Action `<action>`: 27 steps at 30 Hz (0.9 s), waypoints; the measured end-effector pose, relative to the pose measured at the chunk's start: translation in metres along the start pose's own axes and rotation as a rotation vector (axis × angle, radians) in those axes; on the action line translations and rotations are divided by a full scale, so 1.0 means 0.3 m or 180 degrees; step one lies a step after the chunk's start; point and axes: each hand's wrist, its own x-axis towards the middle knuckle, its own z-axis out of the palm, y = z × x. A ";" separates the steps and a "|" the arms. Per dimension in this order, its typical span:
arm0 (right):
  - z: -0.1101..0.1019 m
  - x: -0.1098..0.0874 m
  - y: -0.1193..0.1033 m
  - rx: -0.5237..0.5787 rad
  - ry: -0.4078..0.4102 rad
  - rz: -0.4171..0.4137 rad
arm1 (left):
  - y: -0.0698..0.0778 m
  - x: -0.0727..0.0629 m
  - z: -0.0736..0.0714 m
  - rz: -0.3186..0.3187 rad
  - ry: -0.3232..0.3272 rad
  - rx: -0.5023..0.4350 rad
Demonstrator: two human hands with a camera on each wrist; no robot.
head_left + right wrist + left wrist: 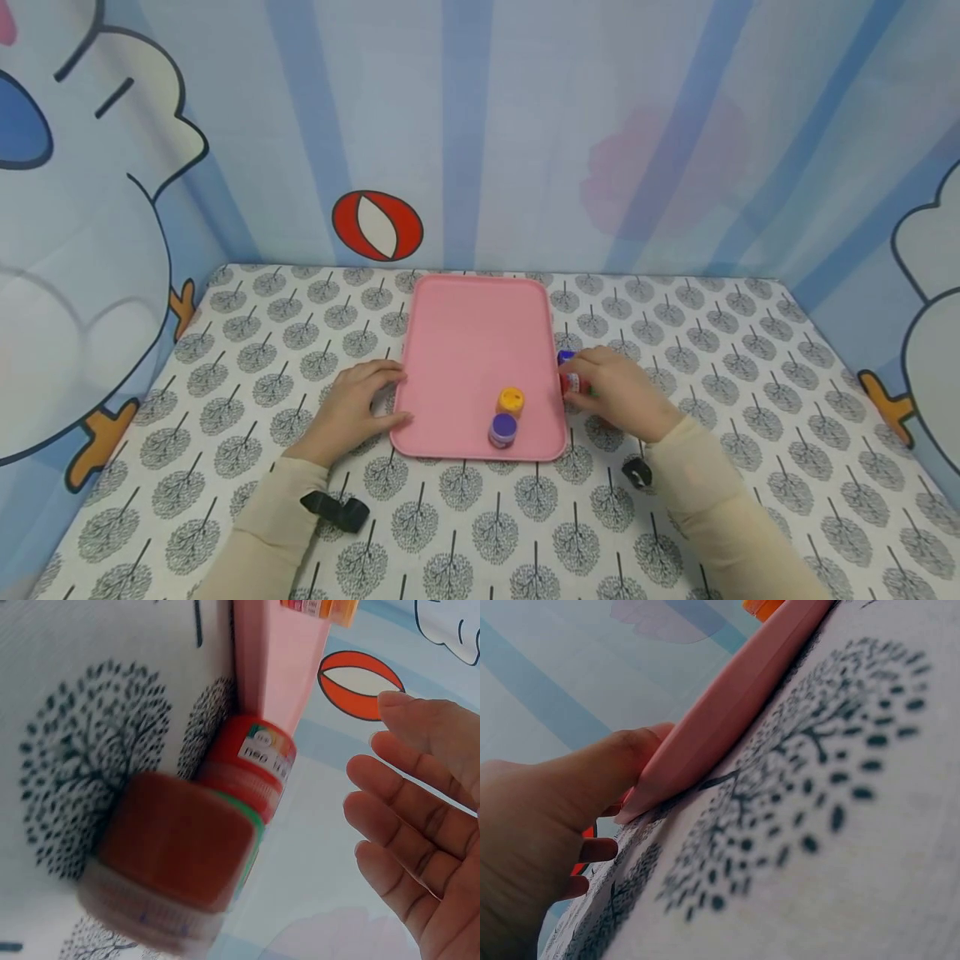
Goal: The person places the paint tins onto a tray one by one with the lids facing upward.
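Observation:
A pink tray (468,350) lies on the table. Near its front right corner stand an orange-lidded jar (512,400) and a purple-lidded jar (503,428). My left hand (362,410) touches the tray's left rim with thumb and fingertips spread apart. Just outside the right rim, my right hand (618,390) hovers by a small red jar (573,383), whose label faces up in the right wrist view. That view shows the fingers loosely bent and apart from the jars. A brownish-red jar (176,840) lies closer to the camera, partly covering something green (251,817).
Beyond the right hand's fingertips, a blue jar (566,357) sits beside the tray rim. Black straps (336,510) hang at both wrists. The tree-patterned cloth (495,533) covers the table, and a printed curtain (517,150) rises along its back edge.

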 end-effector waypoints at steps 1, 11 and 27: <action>0.000 -0.004 0.004 0.0000 0.0002 0.0018 | 0.000 0.000 0.000 -0.0003 -0.0003 -0.0003; -0.002 -0.036 0.039 -0.0011 0.0025 0.0150 | 0.002 0.000 0.000 -0.0008 -0.0017 -0.0027; -0.011 -0.109 0.087 0.0044 -0.0135 0.0560 | -0.008 0.001 0.005 0.0014 0.0016 -0.0008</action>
